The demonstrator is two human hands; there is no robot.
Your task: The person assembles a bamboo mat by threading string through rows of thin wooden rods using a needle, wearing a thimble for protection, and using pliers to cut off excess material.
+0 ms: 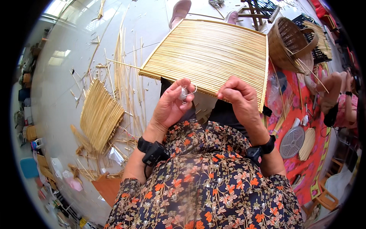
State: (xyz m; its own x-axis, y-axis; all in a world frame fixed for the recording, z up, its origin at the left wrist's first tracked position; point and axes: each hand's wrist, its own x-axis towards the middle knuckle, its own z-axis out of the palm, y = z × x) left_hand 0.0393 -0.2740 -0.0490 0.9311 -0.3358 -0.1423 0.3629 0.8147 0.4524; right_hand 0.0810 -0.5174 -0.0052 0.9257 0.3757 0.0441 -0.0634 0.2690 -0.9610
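Observation:
A broad panel of yellow straw-like stalks (213, 53), laid side by side, slopes away from my lap. Just off its near edge, my left hand (167, 105) closes its fingers round a small wad of whitish thread (183, 94). A short loop of that thread stands out beside the fingertips. My right hand (243, 103) is over the near right part of the panel, its thumb and forefinger pinched together. Whatever lies in that pinch is too small or hidden to make out.
A second stalk panel (100, 114) lies on the floor at left, among loose stalks (121, 65). At right stand a wicker basket (284, 38) and a red floral mat (284, 110) with a round grey perforated disc (292, 142). Another person's arm (349, 108) shows at far right.

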